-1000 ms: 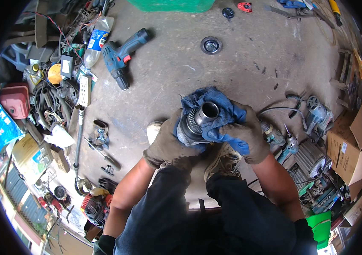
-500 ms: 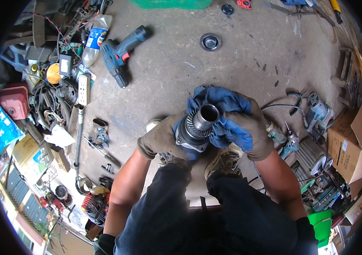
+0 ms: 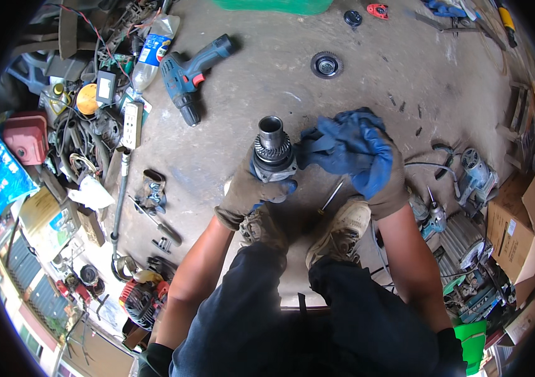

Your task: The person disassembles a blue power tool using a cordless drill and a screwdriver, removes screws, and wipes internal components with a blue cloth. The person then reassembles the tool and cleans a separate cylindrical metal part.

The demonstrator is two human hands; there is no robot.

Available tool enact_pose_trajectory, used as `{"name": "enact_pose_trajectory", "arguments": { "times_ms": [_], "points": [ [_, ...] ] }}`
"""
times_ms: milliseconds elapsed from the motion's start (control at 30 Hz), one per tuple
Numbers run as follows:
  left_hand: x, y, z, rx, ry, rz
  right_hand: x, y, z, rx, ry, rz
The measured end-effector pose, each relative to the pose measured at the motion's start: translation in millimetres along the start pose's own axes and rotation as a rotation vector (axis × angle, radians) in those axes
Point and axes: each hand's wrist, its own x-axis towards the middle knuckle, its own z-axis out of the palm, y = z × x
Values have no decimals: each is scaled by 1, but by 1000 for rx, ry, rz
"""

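Observation:
My left hand (image 3: 252, 193), in a brown work glove with blue fingertips, grips a metal gear shaft assembly (image 3: 273, 151). The part stands upright, its hollow steel tube on top, a toothed bevel gear ring below, then a flanged base. A blue cloth (image 3: 343, 141) is bunched in my gloved right hand (image 3: 388, 179), beside the part; a fold of it reaches close to the gear's right side, and I cannot tell whether it touches. The cloth hides most of the right fingers.
A cordless drill (image 3: 192, 75) lies ahead on the left; a toothed disc (image 3: 326, 65) rests farther off. Between my shoes lies a screwdriver (image 3: 331, 198). Clutter and a power strip (image 3: 132, 125) line the left; power tools and a cardboard box (image 3: 519, 220) stand right.
The cloth has come away from around the gear part and moved right with my right hand. My left hand has shifted the part left and slightly up, turning it upright.

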Motion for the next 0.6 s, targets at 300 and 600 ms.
{"name": "enact_pose_trajectory", "arguments": {
  "times_ms": [300, 600],
  "points": [
    [0, -20, -5, -178, -70, -75, -4, 28, 27, -142, 56, -107],
    [-9, 4, 2, -36, -82, -234, -9, 30, 41, -716, -318, -42]
  ]
}}
